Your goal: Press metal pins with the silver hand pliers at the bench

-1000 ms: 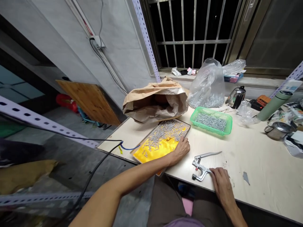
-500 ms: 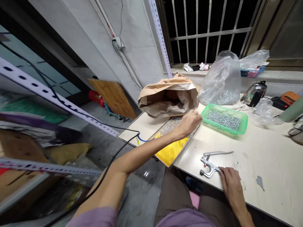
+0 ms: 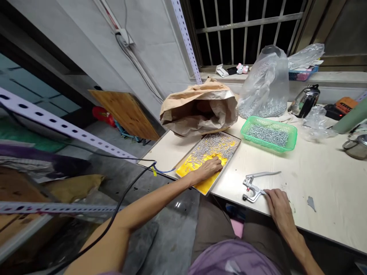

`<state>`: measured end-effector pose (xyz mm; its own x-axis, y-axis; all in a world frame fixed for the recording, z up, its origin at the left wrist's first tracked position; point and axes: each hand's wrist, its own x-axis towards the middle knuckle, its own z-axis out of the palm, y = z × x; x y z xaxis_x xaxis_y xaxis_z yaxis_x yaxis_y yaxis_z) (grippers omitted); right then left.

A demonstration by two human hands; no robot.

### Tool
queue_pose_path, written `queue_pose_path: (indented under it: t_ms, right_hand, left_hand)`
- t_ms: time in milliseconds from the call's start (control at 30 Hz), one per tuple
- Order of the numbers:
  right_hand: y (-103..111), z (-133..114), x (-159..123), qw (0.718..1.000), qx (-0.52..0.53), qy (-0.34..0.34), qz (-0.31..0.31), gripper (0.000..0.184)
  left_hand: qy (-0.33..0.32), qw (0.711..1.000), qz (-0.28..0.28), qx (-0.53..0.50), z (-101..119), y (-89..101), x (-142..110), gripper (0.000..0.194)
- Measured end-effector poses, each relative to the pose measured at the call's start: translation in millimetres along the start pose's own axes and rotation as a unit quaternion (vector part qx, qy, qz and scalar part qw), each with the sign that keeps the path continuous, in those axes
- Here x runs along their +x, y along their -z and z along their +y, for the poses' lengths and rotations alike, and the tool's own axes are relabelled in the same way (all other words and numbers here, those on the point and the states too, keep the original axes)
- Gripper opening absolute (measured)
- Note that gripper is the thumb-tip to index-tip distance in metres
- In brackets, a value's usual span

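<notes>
My left hand (image 3: pixel 211 168) reaches low into a shallow tray with a yellow bottom (image 3: pixel 205 186). Its fingers are bent and pressed together among small silvery metal pins (image 3: pixel 210 145); whatever they pinch is hidden. The pins lie thickest at the tray's far end. On the tabletop, my right hand (image 3: pixel 279 208) is closed over the end of one handle of metal hand pliers (image 3: pixel 254 191). The pliers lie with their jaws to the left and the other handle sprung up and apart. Beyond them stands a green plastic basket (image 3: pixel 292 143) full of similar metal pieces.
An open brown paper bag (image 3: pixel 197 103) sits behind the tray. A clear plastic bag (image 3: pixel 265 86) of metal pieces stands by the window, with a shiny kettle (image 3: pixel 306 103) to its right. A black cable (image 3: pixel 134 181) crosses near my left arm. A grey scrap (image 3: pixel 311 203) lies at right.
My left hand has moved down and toward me, from above the tray's far right edge into its yellow near part. The right hand stays on the pliers. The whole view has shifted slightly.
</notes>
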<state>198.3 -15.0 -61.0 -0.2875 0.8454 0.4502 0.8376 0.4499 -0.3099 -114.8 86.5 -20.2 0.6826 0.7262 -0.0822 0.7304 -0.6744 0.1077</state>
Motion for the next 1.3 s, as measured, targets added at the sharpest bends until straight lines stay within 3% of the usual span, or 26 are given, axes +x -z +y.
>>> queue_pose_path:
  t_ms: [167,300,367,433,500,567,667,700,767,1000,1300]
  right_hand:
    - [3,-5,11,0.998,-0.023,-0.003,-0.063,0.023]
    - [-1,-10,16,0.997,-0.032,-0.011,-0.071,0.024]
    - [-3,-11,15,0.997,-0.034,-0.017,-0.065,0.025]
    - [-5,-12,14,0.997,-0.035,-0.023,-0.062,0.025]
    - [-5,-12,14,0.997,-0.038,-0.029,-0.067,0.024]
    - [-6,-11,15,0.996,-0.043,-0.031,-0.078,0.022]
    - [-9,-8,17,0.994,-0.047,-0.03,-0.096,0.019]
    - [-10,-7,17,0.993,-0.049,-0.03,-0.099,0.018]
    - [-12,-5,17,0.993,-0.055,-0.03,-0.099,0.016]
    - [-18,-4,13,0.995,-0.053,-0.026,-0.076,0.015]
    - [-20,-3,13,0.995,-0.052,-0.027,-0.075,0.014]
  left_hand:
    - [-0.028,1.0,-0.002,0.005,1,-4.4,-3,0.022]
    - [-0.025,1.0,0.01,-0.014,0,-8.7,-6,0.023]
    - [0.007,0.999,0.024,-0.043,-1,-6.9,-7,0.021]
    - [0.084,0.989,0.067,-0.099,1,-1.6,-6,0.017]
    - [0.186,0.954,0.118,-0.202,9,5.5,-2,0.011]
    - [0.268,0.888,0.123,-0.353,25,11.2,6,0.008]
    - [0.316,0.766,0.047,-0.557,59,11.8,20,0.012]
    - [0.322,0.737,0.023,-0.593,71,9.9,25,0.011]
    - [0.336,0.712,-0.006,-0.616,88,4.0,34,0.01]
    - [0.38,0.734,-0.062,-0.559,98,-13.4,42,0.018]
    - [0.375,0.751,-0.11,-0.532,97,-13.8,47,0.021]
